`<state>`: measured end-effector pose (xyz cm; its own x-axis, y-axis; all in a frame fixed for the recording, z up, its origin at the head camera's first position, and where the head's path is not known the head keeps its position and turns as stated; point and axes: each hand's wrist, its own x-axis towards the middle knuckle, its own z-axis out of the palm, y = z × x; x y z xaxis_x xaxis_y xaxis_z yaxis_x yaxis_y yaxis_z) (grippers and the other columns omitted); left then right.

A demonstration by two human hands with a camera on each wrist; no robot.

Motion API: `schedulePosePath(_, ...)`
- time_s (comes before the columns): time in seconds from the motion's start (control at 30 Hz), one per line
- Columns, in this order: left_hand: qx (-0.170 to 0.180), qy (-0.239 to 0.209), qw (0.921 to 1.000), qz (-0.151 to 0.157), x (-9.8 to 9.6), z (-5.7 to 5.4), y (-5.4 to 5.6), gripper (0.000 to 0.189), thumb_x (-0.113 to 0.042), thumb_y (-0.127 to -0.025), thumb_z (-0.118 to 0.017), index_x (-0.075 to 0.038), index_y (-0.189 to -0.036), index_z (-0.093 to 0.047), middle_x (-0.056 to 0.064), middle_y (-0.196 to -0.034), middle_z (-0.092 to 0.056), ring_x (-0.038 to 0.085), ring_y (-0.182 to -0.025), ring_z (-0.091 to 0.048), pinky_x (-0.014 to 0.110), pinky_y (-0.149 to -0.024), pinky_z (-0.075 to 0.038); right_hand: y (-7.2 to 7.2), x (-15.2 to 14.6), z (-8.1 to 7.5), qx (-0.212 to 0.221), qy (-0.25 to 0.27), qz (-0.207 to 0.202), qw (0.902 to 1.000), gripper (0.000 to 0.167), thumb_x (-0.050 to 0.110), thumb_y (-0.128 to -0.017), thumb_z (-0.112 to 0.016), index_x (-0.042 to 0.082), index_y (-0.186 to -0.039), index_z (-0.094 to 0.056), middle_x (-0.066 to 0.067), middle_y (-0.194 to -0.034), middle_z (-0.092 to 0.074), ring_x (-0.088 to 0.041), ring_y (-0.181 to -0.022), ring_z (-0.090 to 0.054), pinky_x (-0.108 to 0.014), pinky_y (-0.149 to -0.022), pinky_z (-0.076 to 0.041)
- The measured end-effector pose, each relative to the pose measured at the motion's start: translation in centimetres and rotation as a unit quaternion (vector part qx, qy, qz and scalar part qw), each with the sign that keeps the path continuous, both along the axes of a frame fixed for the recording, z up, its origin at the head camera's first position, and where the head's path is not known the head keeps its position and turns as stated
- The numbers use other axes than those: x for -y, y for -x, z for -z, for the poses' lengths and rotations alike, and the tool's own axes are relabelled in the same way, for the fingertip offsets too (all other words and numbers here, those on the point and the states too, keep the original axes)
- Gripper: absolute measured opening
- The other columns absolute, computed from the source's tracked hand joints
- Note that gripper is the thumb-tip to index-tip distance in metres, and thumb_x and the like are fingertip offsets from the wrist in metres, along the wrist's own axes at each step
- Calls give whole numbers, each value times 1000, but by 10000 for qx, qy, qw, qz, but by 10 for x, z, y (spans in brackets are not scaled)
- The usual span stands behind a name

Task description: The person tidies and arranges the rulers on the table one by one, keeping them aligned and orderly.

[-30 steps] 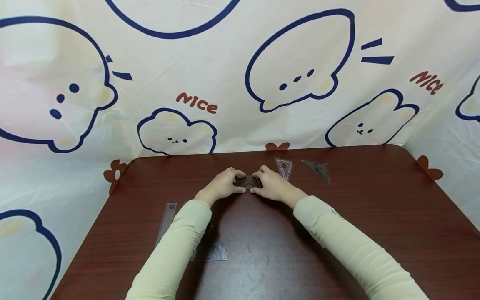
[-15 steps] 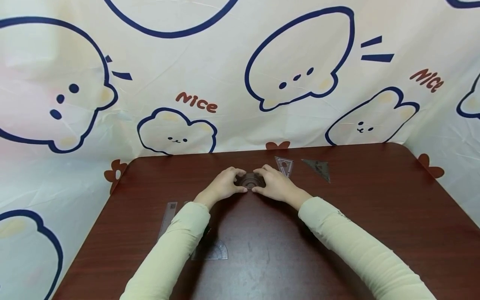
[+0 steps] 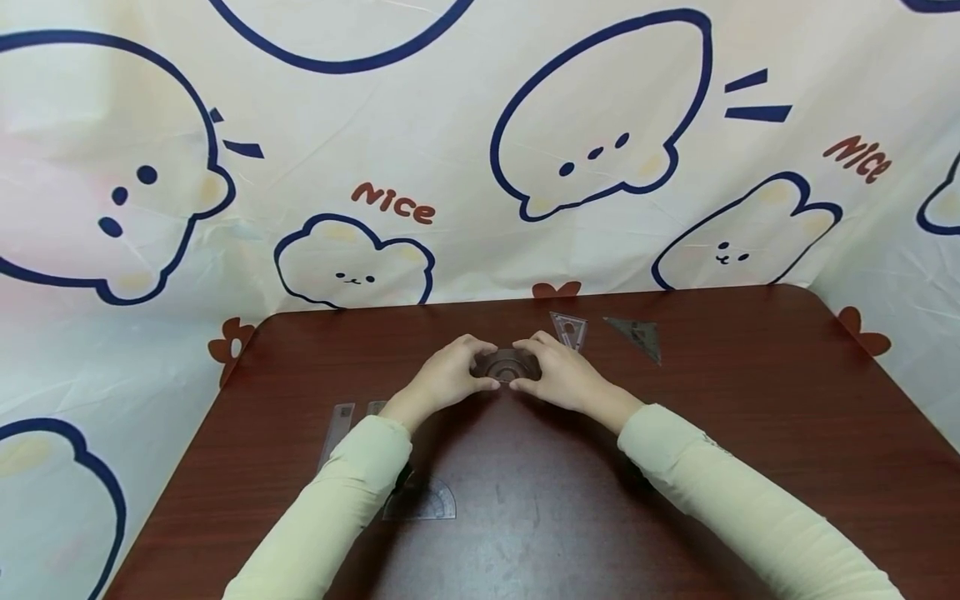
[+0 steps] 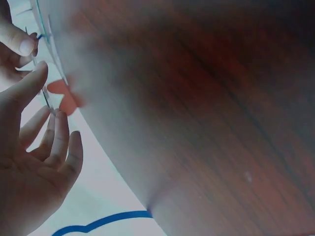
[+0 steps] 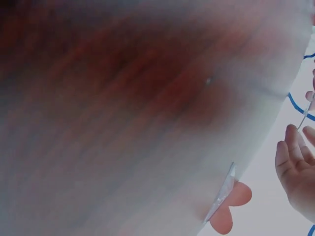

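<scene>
A thin, see-through protractor (image 3: 507, 367) with curved bands is held between both hands, above the far middle of the table. My left hand (image 3: 447, 374) pinches its left end between thumb and fingers. At its right end, my right hand (image 3: 562, 372) grips it the same way. Seen edge-on in the left wrist view, the protractor (image 4: 46, 98) is a narrow strip between the fingertips of the left hand (image 4: 39, 152). The right wrist view catches the right hand (image 5: 298, 167) at its edge, touching the thin strip.
Two set squares, a clear one (image 3: 571, 331) and a darker one (image 3: 641, 337), lie behind and right of the hands. A clear ruler (image 3: 337, 433), the end of another strip (image 3: 376, 407) and a second protractor (image 3: 431, 502) lie near the left forearm on the brown table (image 3: 540, 517).
Both hands hold the protractor throughout. The right hand has shifted slightly right, and more of the protractor shows between the hands. The left hand has barely moved.
</scene>
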<state>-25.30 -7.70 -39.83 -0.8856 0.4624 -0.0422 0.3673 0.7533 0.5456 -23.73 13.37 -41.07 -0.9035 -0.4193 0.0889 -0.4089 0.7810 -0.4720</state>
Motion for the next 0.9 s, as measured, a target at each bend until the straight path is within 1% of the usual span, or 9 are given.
schedulePosePath(0.13,-73,-33,10000,-21,-2,-3,-8,54,-27,-85,-81,-10,-133,-61,3,-121,-59,16,-92,-58,33,-78,-51,-5,-2,-3,144,362,55,9992,66,31,-85,-80,0,-137,-55,-9,-114,-56,-22,-97,-58,-40,-83,-50)
schedulePosePath(0.23,-89,-89,9999,-81,-4,-7,-14,55,-26,-85,-81,-10,-133,-61,3,-120,-58,15,-91,-57,32,-76,-50,-9,-4,-3,206,524,102,9984,65,29,-83,-82,-2,-135,-57,-9,-109,-57,-20,-89,-56,-37,-77,-49)
schedulePosePath(0.37,-120,-126,9998,-138,-9,-12,-24,55,-24,-84,-82,-9,-133,-62,5,-121,-58,16,-88,-55,32,-74,-49,-14,-6,-4,248,644,106,9976,61,27,-82,-83,-2,-130,-61,-7,-102,-58,-18,-80,-52,-33,-71,-46)
schedulePosePath(0.53,-160,-99,9996,-211,-13,-15,-33,57,-25,-82,-83,-8,-132,-62,6,-122,-58,14,-82,-54,31,-71,-48,-22,-9,-7,170,684,53,9975,57,27,-82,-84,0,-127,-64,-4,-101,-58,-18,-82,-52,-33,-72,-45)
schedulePosePath(0.77,-120,-263,9996,-72,-10,-15,-43,55,-25,-80,-85,-9,-128,-64,3,-114,-59,11,-78,-54,29,-66,-48,-38,-11,-10,130,804,-78,9966,56,25,-81,-84,-1,-126,-63,-2,-99,-57,-14,-78,-51,-29,-68,-45)
schedulePosePath(0.9,-99,-302,9995,4,-7,-14,-49,54,-25,-78,-87,-10,-126,-66,1,-112,-59,10,-75,-54,28,-64,-48,-46,-10,-12,138,811,-101,9966,54,25,-81,-84,-1,-124,-64,-1,-100,-57,-11,-78,-51,-28,-69,-46)
